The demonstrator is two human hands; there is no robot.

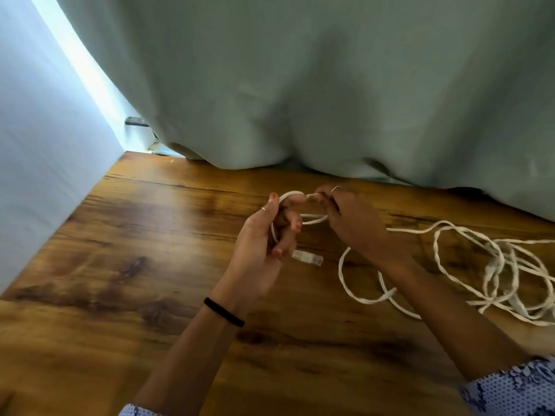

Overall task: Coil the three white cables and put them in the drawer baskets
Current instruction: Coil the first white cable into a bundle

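A white cable (345,274) runs between both hands above a wooden table (120,265). My left hand (264,244) grips a small loop of it, and the clear plug end (307,257) sticks out below the fingers. My right hand (351,223) pinches the same cable at the top of the loop, close to my left fingertips. From there the cable trails right into a loose tangle of white cables (504,274) lying on the table. How many cables make up the tangle I cannot tell. No drawer or basket is in view.
A pale green curtain (300,85) hangs down to the table's far edge just behind the hands. A white wall (39,145) borders the table on the left. A black band sits on my left wrist.
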